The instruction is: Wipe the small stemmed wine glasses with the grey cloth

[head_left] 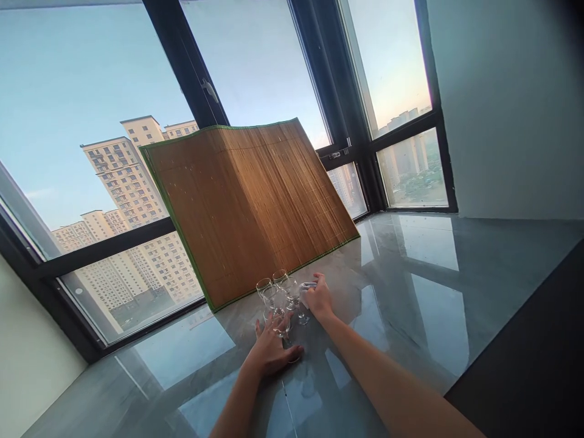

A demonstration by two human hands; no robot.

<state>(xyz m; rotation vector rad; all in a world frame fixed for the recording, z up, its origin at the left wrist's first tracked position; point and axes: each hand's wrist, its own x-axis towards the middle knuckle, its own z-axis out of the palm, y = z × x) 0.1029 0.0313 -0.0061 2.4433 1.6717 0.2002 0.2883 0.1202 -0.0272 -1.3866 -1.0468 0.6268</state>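
Observation:
Several clear stemmed glasses point(271, 296) stand upright in a tight cluster on the glossy grey surface. My left hand point(269, 351) is at the front of the cluster, its fingers and thumb around the lower part of the nearest stemmed glass point(283, 330). The thumb lies by that glass's foot. On the right side of the cluster, my right hand point(319, 298) has its fingers closed at the upper part of another stemmed glass point(303, 316). Transparent, overlapping outlines make the individual glasses hard to separate.
Behind the glasses a brown bamboo mat point(255, 207) with green edging leans against the window frame point(191, 67). The polished surface point(410, 340) reflects the windows. A pale wall point(511, 121) rises on the right, and a dark area point(538, 359) borders the surface at lower right.

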